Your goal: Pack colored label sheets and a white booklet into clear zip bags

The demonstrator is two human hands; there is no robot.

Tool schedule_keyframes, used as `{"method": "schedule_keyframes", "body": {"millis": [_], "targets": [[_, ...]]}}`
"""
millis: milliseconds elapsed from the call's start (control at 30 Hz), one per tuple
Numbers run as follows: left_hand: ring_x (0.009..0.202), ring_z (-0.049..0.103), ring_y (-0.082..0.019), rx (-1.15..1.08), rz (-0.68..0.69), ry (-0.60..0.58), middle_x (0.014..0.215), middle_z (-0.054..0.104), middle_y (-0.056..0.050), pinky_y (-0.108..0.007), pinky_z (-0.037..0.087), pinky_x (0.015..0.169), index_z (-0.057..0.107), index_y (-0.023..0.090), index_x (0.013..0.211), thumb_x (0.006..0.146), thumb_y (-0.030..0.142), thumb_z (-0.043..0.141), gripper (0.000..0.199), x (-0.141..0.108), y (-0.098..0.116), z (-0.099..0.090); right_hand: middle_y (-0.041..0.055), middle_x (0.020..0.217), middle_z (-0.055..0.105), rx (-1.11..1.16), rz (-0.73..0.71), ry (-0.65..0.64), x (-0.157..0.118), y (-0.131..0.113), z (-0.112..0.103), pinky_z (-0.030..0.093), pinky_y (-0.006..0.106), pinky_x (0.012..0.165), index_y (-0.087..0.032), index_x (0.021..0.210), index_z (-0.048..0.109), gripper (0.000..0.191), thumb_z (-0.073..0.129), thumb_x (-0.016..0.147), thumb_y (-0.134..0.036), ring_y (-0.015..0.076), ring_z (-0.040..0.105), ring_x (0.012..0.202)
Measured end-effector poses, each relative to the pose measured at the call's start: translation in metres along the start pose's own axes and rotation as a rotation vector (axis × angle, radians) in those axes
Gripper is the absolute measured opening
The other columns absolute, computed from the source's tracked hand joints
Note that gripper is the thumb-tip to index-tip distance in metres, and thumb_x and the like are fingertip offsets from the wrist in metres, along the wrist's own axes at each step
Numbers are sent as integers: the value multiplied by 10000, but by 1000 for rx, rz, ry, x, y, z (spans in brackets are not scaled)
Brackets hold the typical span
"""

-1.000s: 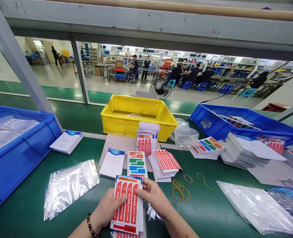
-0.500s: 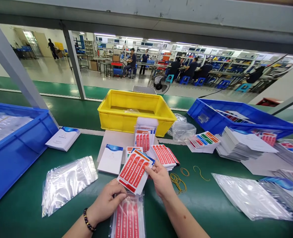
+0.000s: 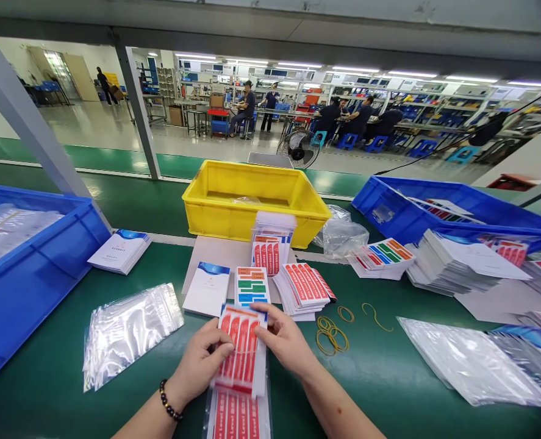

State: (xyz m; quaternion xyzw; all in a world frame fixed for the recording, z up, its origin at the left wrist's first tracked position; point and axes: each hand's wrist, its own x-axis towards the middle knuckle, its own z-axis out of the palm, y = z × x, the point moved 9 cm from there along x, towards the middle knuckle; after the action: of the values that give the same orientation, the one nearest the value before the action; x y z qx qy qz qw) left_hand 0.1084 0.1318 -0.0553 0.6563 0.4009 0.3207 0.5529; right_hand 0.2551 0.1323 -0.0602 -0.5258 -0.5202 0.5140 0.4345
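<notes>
Between my hands is a small set of red-and-white label sheets (image 3: 239, 347), upright, its lower part behind clear plastic. My left hand (image 3: 201, 360) pinches its left edge, and my right hand (image 3: 286, 341) grips the upper right edge. Below it lies a bagged red label sheet (image 3: 236, 417). Just beyond my hands are a sheet with orange, green and blue labels (image 3: 252, 285), a white booklet stack (image 3: 207, 288) and a red label stack (image 3: 303, 286). Rubber bands (image 3: 332, 335) lie right of my right hand.
Clear bags (image 3: 130, 332) lie at left, beside a blue bin (image 3: 36, 274). A yellow bin (image 3: 256, 222) stands behind the stacks. At right are another blue bin (image 3: 457, 213), paper stacks (image 3: 453, 268) and more clear bags (image 3: 466, 360). People sit and stand far behind.
The held sheets have moved down and turned from tilted to upright, and now sit partly behind clear plastic. The multicoloured label sheet behind them is more exposed. The camera view has shifted slightly.
</notes>
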Motion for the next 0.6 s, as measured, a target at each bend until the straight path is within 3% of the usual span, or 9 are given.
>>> {"method": "schedule_keyframes", "body": {"millis": [33,100,233,300,367,467,600], "targets": [[756,537,-186,-19,-7,20,839,553,-48,-277,424,685,636,174,677,807,337,547,227,0,-1,-2,19,740,615,-81,-41,-41,-1,-6,4,451,289,653,-186,849,659,179,620,748,-329,163,575,692],[772,538,-187,-54,-18,41,870,543,-53,-277,421,690,646,171,669,793,340,567,224,0,-1,-3,43,853,611,-203,-112,-148,-5,-16,15,439,294,709,-174,646,669,186,609,750,-316,174,567,782],[817,547,-193,-137,-61,46,900,549,-56,-282,425,734,652,169,665,763,368,606,227,2,-5,-2,19,812,621,-245,-49,-315,-13,-12,31,427,268,668,-194,779,706,111,635,717,-251,155,558,734],[784,558,-184,-234,-134,48,866,572,-39,-282,433,717,646,181,776,705,377,671,210,2,-12,-1,0,740,613,-227,6,-290,-13,-5,29,417,255,634,-190,856,688,164,620,707,-202,138,538,667],[711,572,-175,-339,-247,28,785,600,-17,-282,439,671,611,182,839,631,385,731,314,0,-22,3,-21,687,576,-166,29,-233,-12,-1,25,403,243,601,-180,911,654,222,603,695,-178,120,504,608],[616,565,-165,-361,-348,7,648,612,-5,-274,425,609,562,163,671,609,423,728,315,-2,-31,8,-48,621,517,-81,57,-203,-9,3,23,382,234,571,-169,912,627,244,610,669,-178,104,462,555],[570,537,-151,-312,-347,31,593,610,0,-260,397,571,537,162,582,624,435,706,324,-2,-31,5,-47,589,506,-100,105,-197,-8,10,23,366,227,539,-161,822,642,175,633,655,-215,100,445,534]]}}
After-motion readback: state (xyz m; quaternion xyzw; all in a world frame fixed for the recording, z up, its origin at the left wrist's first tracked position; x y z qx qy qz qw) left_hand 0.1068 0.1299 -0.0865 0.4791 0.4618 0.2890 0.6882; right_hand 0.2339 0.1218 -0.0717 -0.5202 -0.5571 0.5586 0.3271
